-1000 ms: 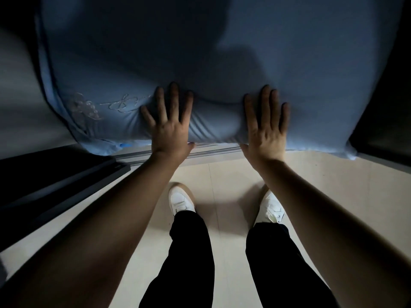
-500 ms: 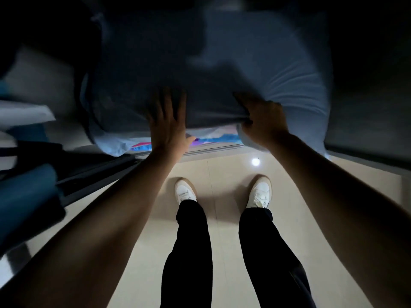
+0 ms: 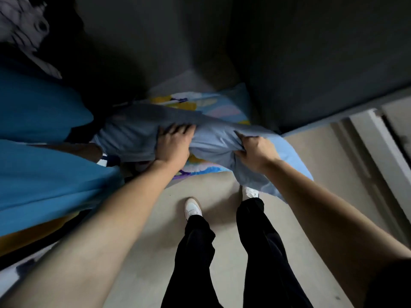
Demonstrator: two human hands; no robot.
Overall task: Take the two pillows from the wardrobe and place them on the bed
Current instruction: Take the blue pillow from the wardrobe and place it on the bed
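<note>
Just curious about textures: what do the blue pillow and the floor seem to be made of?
The blue pillow looks like soft matte woven fabric, probably cotton: it wrinkles and bunches where the right hand grips it. The floor looks like smooth beige tile or stone, faintly glossy; blur hides any joints.

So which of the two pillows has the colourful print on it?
The lower pillow, under the plain blue pillow that both hands grip; its yellow, pink and blue pattern shows above and below the plain one.
</note>
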